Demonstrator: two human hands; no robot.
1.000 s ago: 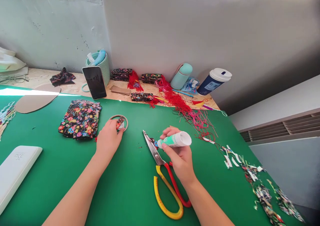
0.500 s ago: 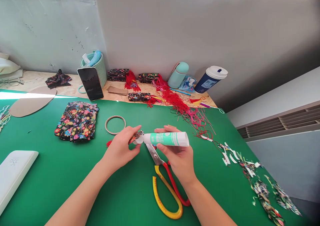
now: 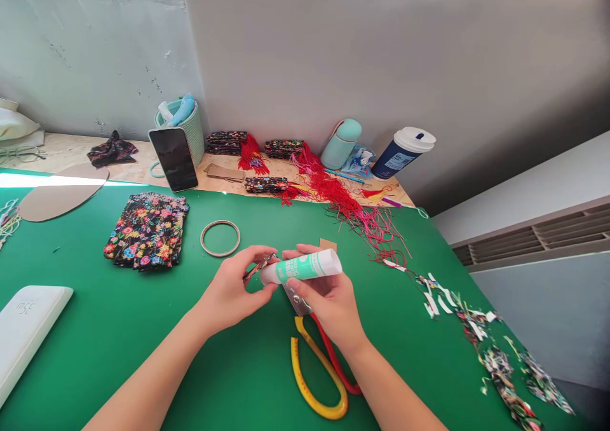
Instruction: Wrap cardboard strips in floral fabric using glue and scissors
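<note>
My right hand (image 3: pixel 328 297) is wrapped round a white and green glue stick (image 3: pixel 305 266), which tilts up to the right. My left hand (image 3: pixel 237 286) pinches a small patterned fabric piece (image 3: pixel 257 266), and its fingers meet the left end of the glue stick. Beneath my right hand lie scissors with yellow and red handles (image 3: pixel 325 383), their blades mostly hidden. Beyond the hands is a brown card piece (image 3: pixel 328 245), partly covered. A round tape ring (image 3: pixel 220 238) rests on the green mat behind my left hand.
Folded floral fabric (image 3: pixel 147 231) and a white power bank (image 3: pixel 31 335) are on the left. Along the back stand a phone (image 3: pixel 173 159), a mint bottle (image 3: pixel 341 143) and a lidded cup (image 3: pixel 403 152), near red tassels (image 3: pixel 333 186). Fabric scraps (image 3: pixel 498 361) lie at right.
The glue stick has moved left and slightly down with my right hand, and its right end now points higher. My left fingers now touch its left end. More of the brown card shows.
</note>
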